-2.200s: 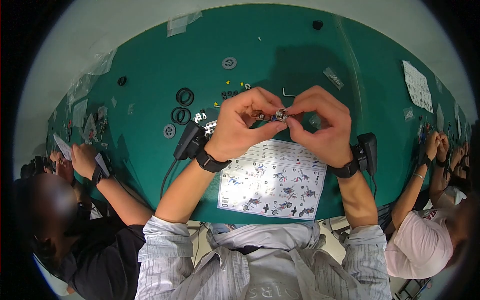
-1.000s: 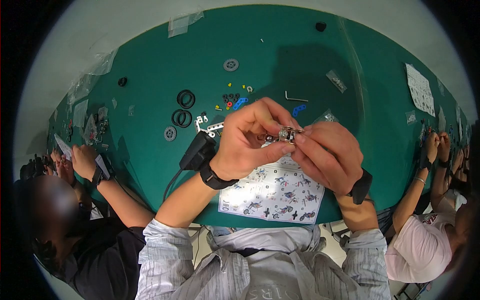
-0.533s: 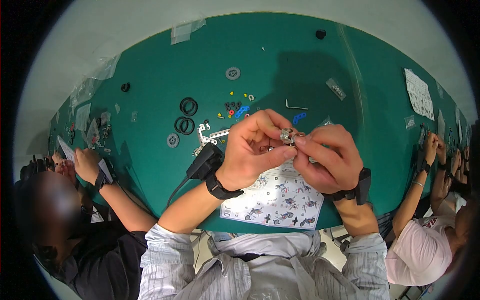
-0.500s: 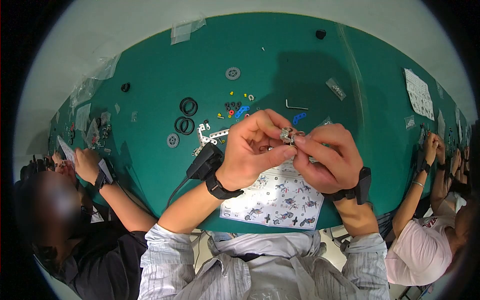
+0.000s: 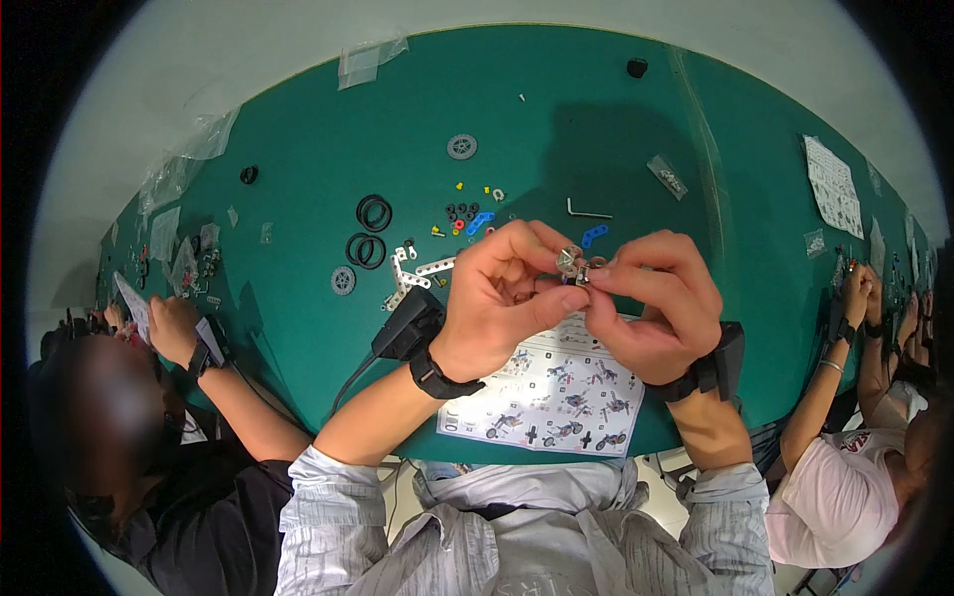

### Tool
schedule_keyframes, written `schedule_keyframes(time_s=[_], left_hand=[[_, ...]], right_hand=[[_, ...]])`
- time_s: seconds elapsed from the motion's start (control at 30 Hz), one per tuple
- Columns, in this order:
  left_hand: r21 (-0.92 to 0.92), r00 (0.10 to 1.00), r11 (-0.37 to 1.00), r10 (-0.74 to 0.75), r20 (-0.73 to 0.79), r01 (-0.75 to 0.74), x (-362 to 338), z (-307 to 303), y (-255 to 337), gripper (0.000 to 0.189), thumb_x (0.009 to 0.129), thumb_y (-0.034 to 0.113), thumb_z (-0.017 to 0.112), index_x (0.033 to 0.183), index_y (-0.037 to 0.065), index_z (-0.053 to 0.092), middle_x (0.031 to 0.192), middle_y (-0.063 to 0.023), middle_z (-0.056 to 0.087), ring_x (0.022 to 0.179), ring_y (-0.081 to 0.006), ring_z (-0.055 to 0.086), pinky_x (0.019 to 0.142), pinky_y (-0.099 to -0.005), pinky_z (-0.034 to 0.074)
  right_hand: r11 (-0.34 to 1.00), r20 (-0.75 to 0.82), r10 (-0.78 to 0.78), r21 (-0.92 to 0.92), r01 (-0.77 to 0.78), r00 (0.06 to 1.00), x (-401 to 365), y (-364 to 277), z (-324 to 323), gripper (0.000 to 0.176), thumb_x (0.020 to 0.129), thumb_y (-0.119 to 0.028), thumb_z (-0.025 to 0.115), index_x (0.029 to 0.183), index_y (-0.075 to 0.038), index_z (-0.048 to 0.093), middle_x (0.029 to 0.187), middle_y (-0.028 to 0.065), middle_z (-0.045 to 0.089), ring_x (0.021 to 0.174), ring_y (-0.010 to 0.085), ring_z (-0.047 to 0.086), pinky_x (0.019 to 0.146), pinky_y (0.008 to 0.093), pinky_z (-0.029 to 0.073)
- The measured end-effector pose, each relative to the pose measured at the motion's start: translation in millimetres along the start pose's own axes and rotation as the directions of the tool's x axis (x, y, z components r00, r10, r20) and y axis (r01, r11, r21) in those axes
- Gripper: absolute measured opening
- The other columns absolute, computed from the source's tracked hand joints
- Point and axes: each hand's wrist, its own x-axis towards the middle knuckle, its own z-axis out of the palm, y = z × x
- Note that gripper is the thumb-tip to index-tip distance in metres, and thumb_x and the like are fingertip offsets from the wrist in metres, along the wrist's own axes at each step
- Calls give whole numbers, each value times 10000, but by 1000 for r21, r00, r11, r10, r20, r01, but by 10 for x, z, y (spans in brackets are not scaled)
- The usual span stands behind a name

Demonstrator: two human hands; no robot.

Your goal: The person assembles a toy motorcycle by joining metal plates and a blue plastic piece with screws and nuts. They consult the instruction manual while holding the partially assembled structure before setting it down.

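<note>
Above a printed instruction sheet point(image 5: 556, 397), both hands meet at a small shiny metal part point(image 5: 568, 261). My left hand point(image 5: 502, 293) pinches it between thumb and fingers. My right hand point(image 5: 661, 303) closes thumb and fingertips on the right side of the same piece. Fingers cover much of the part, so its exact shape is hidden. Left of my left hand lie white perforated strips point(image 5: 402, 283). Beyond the hands are blue perforated pieces point(image 5: 594, 234) and a hex key point(image 5: 588, 211).
Black rubber rings point(image 5: 374, 213), grey wheels point(image 5: 462, 147) and small black, yellow and red pieces lie on the green table point(image 5: 556, 74). A bag of screws point(image 5: 667, 177) is at right. Co-workers' hands are at far left point(image 5: 171, 328) and far right point(image 5: 857, 293).
My right hand has tilted and shifted slightly, with its fingers lifted a little. The metal part has turned a bit between the fingertips. My left hand has barely moved.
</note>
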Motion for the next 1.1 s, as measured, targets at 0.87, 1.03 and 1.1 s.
schedule_keyframes(time_s=[0.87, 1.03, 1.1], left_hand=[[80, 1000, 997, 21, -10, -20, -1, -6, -1, 209, 874, -108, 676, 1003, 3, 555, 1158, -141, 598, 1053, -185, 642, 880, -302, 551], [66, 998, 997, -37, -57, 40, -3, 71, 59, 193, 885, -55, 669, 958, 48, 523, 1097, -117, 593, 988, -158, 607, 844, -296, 498], [61, 998, 998, -32, -48, 35, -2, 65, 48, 193, 888, -50, 667, 963, 49, 520, 1094, -115, 593, 986, -156, 605, 848, -294, 494]], right_hand=[[985, 9, -79, -154, 79, 997, 24, -33, 1, 328, 640, 79, 808, 937, -44, 740, 856, 67, 670, 714, 213, 672, 586, 301, 545], [995, 18, -50, -91, 51, 999, 27, -22, -11, 359, 637, 82, 810, 967, -46, 749, 856, 74, 669, 700, 205, 669, 570, 291, 539], [994, 7, -62, -90, 62, 998, 23, -8, -1, 354, 637, 82, 812, 960, -47, 746, 854, 76, 668, 694, 201, 667, 562, 288, 536]])
